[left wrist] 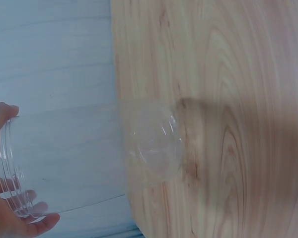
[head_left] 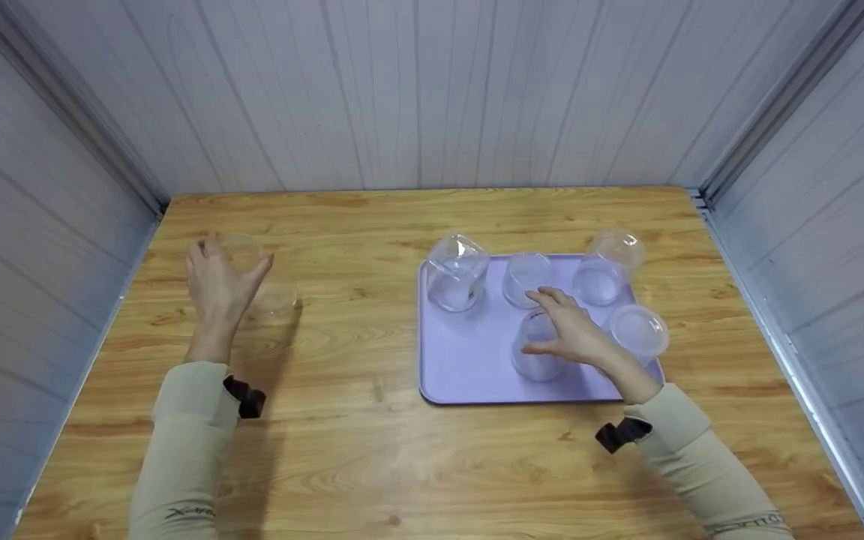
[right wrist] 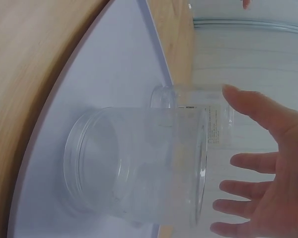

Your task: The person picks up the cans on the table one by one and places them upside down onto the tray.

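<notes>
At the left of the table my left hand (head_left: 220, 283) grips a tall clear plastic jar (left wrist: 72, 158) around its ridged end. The jar's other end points down close over the wood. On the right, my right hand (head_left: 573, 330) hovers with fingers spread above a clear jar (head_left: 535, 365) on the purple tray (head_left: 466, 379). In the right wrist view, this jar (right wrist: 144, 163) stands with its ridged end on the tray, apart from the fingertips. Behind it is another clear jar (right wrist: 216, 119) bearing a printed label.
Along the tray's back stand more clear jars: one at the left corner (head_left: 456, 281), one in the middle (head_left: 527, 274) and one at the right (head_left: 604, 277). A round translucent piece (head_left: 640, 330) overlaps the tray's right edge. Panelled walls (head_left: 402, 97) enclose the wooden table (head_left: 372, 450).
</notes>
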A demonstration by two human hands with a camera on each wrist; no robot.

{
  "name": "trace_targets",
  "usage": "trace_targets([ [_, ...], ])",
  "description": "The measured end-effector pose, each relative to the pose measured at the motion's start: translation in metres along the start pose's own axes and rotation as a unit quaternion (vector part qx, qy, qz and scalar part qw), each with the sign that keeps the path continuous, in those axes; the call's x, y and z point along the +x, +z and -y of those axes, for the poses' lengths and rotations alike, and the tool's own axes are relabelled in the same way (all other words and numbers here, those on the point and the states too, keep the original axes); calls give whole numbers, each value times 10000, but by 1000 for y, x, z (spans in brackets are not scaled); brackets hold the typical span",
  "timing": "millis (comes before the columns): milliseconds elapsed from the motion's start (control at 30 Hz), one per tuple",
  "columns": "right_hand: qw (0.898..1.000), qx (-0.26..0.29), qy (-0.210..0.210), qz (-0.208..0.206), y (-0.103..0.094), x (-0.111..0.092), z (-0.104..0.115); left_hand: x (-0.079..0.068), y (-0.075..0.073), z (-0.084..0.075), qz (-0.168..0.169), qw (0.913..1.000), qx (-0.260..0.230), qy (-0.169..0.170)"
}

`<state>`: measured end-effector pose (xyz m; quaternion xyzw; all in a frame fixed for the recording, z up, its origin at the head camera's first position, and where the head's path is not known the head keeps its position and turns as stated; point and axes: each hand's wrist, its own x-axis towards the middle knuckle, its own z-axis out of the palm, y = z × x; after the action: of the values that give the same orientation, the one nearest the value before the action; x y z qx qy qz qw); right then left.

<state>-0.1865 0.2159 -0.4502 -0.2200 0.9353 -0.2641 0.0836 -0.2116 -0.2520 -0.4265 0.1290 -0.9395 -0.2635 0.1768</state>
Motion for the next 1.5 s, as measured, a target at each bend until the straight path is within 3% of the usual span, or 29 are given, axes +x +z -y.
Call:
trace_targets([
  [167,9994,286,-32,-202,-1,1,1,-5,3,-6,-149,9995,-278,36],
  [333,9958,622,-135,-653,0,4,3,-9,6,-13,-275,9968,-749,85],
  [633,9825,1220,-260,-1386,0,9,8,-17,11,-28,-293,9889,-1452,120],
  [800,9742,1583,-121,-1606,0,12,10,-20,14,-35,-528,9824,-1786,162],
  [1033,9554,2278,-60,-1879,5,14,12,-27,20,-45,-692,9739,-2153,175],
  [1267,9385,2905,37,-1867,6,17,15,-36,24,-56,-878,9617,-2583,278],
  [1500,9011,3923,70,-1845,5,20,20,-45,28,-67,-881,9500,-2965,422],
])
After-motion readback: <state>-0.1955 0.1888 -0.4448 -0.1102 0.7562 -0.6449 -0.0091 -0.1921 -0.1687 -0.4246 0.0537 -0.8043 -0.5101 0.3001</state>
